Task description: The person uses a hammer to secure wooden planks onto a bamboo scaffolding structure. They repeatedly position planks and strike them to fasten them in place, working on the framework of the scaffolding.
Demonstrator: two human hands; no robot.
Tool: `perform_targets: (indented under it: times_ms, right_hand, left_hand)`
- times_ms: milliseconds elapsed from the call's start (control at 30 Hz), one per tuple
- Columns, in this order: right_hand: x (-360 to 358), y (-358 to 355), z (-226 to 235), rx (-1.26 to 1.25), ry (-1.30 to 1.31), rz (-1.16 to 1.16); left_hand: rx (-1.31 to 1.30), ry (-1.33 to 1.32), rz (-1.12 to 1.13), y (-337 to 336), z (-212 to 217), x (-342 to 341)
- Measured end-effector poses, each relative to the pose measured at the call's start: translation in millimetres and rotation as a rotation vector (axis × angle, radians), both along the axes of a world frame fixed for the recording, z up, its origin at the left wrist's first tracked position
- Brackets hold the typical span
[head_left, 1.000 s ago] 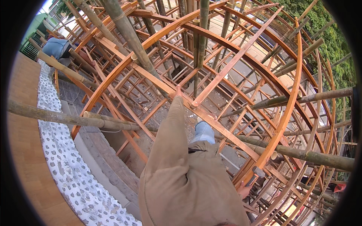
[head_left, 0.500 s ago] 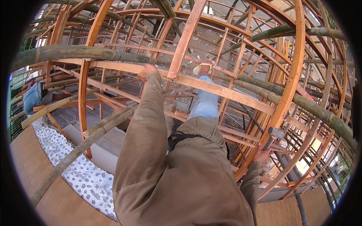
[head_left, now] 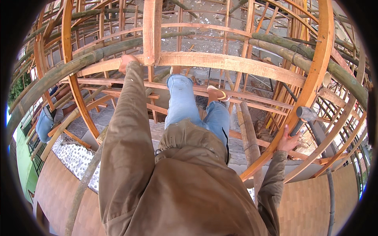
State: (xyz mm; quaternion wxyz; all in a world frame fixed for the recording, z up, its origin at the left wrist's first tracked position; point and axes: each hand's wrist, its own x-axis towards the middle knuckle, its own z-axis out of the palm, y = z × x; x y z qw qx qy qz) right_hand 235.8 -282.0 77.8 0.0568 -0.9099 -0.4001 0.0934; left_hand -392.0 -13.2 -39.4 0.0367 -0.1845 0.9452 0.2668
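Wooden frame (head_left: 67, 35): reddish curved timbers and thin strips crossing all round, likely spaced so that each braces the next
Tan floor (head_left: 311, 196): far below along the near side, beyond the frame
Bamboo pole (head_left: 88, 58): sweeps across the upper left, probably there as support for the timber
Right timber (head_left: 323, 47): thick and curved, running down past the right hand, seemingly a handy thing to steady against
Beam (head_left: 232, 65): lies crosswise ahead of the body, between the left-side curved timber and the right one
Upright piece (head_left: 152, 31): its lower end meets the beam, just beside the left hand
Co-worker (head_left: 44, 126): bent among the poles at far left, mostly hidden
Hammer (head_left: 306, 113): in the right hand, head up and outward, perhaps so the metal clears the wood
Right hand (head_left: 288, 142): fingers closed round the handle, thumb side apparently against the timber, so one hand may both carry and brace
Left hand (head_left: 130, 63): curled over the beam, probably for balance; the underside of the grip is hidden
Sandal (head_left: 217, 93): on the right foot, its exact foothold unclear
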Motion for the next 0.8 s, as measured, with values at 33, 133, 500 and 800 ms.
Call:
perform_targets:
  times_ms: [33, 133, 500, 800]
  right_hand:
    - [0, 0, 0, 0.016, 0.017, -0.008]
    - [-1, 1, 1, -0.033, -0.010, -0.045]
    - [4, -1, 3, -0.088, 0.062, -0.131]
    - [10, -9, -6, -0.041, 0.086, -0.110]
  left_hand:
    - [0.003, -0.004, 0.012, 0, -3, -1]
    - [-0.020, -0.023, -0.022, -5, -16, -10]
    - [-0.104, -0.083, -0.178, -10, -25, -25]
    - [-0.520, -0.239, -0.581, -22, -132, -122]
